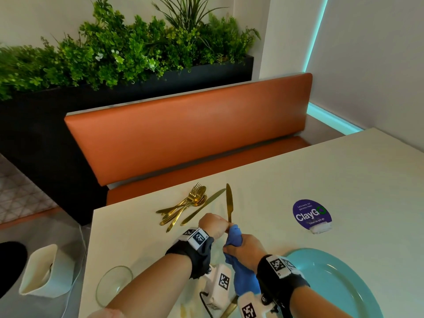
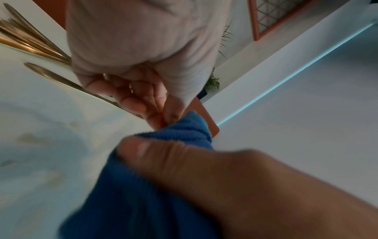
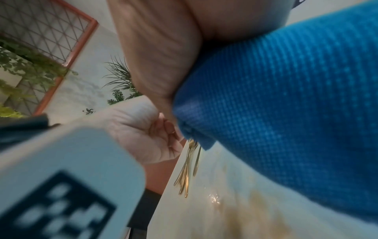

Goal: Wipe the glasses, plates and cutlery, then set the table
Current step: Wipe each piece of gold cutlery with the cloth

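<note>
A gold knife (image 1: 229,200) stands blade up above the cream table (image 1: 321,171). My left hand (image 1: 215,224) pinches its handle with curled fingers. Just below, my right hand (image 1: 243,247) grips a blue cloth (image 1: 234,237) bunched round the lower handle, which is hidden. The left wrist view shows my left fingers (image 2: 143,100) meeting the cloth (image 2: 184,127) under my right thumb (image 2: 163,152). A pile of gold forks and spoons (image 1: 185,203) and a second knife (image 1: 204,206) lie behind my hands. A teal plate (image 1: 332,283) sits at the near right and a glass (image 1: 113,283) at the near left.
A purple ClayGo sticker (image 1: 312,214) is stuck on the table to the right. An orange bench (image 1: 188,129) runs along the far edge, with a black planter (image 1: 137,86) behind it. A white container (image 1: 43,271) stands off the table's left edge.
</note>
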Tool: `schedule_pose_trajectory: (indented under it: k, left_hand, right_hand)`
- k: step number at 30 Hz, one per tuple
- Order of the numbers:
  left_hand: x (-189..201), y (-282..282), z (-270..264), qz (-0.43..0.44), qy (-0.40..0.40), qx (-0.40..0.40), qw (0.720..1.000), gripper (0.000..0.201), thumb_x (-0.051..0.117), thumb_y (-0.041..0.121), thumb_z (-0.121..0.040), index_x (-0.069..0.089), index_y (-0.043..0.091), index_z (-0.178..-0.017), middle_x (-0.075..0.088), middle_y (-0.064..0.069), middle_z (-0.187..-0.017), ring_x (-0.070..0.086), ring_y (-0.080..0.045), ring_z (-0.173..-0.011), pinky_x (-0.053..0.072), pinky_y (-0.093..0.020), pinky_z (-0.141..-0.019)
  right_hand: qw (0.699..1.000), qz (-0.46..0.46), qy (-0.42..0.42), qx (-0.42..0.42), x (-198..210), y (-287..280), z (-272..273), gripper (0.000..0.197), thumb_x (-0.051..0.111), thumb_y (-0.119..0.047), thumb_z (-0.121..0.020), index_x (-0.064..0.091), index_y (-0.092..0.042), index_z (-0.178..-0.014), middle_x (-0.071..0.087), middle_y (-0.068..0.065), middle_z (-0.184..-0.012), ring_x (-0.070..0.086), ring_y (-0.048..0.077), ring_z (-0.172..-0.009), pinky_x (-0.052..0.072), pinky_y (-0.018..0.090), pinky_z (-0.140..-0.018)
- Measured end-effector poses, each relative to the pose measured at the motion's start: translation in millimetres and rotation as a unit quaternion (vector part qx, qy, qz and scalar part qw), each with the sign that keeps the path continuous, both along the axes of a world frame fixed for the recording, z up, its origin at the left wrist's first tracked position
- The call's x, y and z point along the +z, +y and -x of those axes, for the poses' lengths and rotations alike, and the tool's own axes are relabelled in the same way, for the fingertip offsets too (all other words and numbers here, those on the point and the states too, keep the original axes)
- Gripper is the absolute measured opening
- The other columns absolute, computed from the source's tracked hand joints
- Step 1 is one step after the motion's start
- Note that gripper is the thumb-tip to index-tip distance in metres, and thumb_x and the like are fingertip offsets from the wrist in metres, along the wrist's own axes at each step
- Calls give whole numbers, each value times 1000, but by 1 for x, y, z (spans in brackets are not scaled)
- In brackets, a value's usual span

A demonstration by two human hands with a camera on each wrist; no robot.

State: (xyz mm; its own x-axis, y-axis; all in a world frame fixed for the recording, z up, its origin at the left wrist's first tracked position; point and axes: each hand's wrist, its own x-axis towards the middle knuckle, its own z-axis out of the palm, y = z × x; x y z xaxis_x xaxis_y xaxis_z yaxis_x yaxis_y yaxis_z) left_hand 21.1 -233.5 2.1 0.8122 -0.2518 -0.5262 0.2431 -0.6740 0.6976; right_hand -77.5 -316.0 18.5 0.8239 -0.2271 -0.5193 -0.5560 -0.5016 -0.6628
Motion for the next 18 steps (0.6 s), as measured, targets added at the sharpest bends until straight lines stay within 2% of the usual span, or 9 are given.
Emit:
schedule_pose_trajectory:
  k: [2,4,6,7,9,11,14,18]
  left_hand:
    - [-4,1,-18,-6,-17,10,1000,30,67,26,-84,70,3,-102,70,-12,-105,65,-27,-101,50,-34,-92]
    - [-4,6,-40,-29,-36,-3,999,32,65,29,-86,68,7,-109,69,-9,-110,64,-25,-102,49,-31,-86]
    - [-7,12,-62,-117,-90,-64,987,33,61,37,-88,68,13,-108,68,-4,-110,62,-22,-101,46,-31,-86]
    - [-12,13,-70,-183,-125,-105,970,33,58,42,-89,68,15,-106,68,-2,-108,61,-22,-102,43,-33,-90]
    - [-23,13,-82,-281,-167,-164,931,31,54,43,-90,68,18,-103,68,0,-106,60,-21,-102,37,-36,-96]
    - [-40,10,-90,-343,-192,-206,896,28,53,40,-90,67,19,-102,68,2,-101,60,-19,-97,36,-35,-95]
    - [-58,7,-96,-407,-240,-233,850,25,53,38,-90,68,19,-95,64,3,-84,54,-17,-80,40,-32,-88]
    - [-67,4,-97,-411,-301,-208,835,25,56,41,-89,67,19,-91,67,2,-87,57,-18,-89,38,-31,-83]
  right_hand:
    - [997,39,23,61,2,2,0,16,62,-28,-82,60,-15,-73,65,5,-89,60,19,-84,45,24,-72]
    - [992,59,31,103,1,2,2,16,62,-31,-81,61,-15,-77,69,3,-86,63,20,-83,46,20,-68]
    - [995,45,17,84,-4,-6,4,22,63,-29,-81,54,-21,-63,61,-11,-61,58,11,-65,41,9,-54]
    - [997,38,9,59,-3,-12,4,27,64,-28,-81,52,-25,-56,56,-13,-48,55,5,-57,38,4,-48]
    - [998,53,-6,27,-2,-26,1,32,63,-26,-80,52,-25,-50,53,-17,-35,53,-2,-52,38,2,-48]
    - [999,50,-17,-2,-3,-43,0,30,63,-25,-79,54,-23,-50,54,-19,-34,56,0,-54,43,6,-55]
    - [997,45,-25,-51,-11,-62,2,20,66,-26,-77,59,-21,-58,57,-12,-37,60,8,-56,51,19,-65]
    - [994,53,-10,-94,-20,-76,10,16,69,-27,-76,63,-14,-69,66,-4,-54,63,12,-60,53,22,-64]
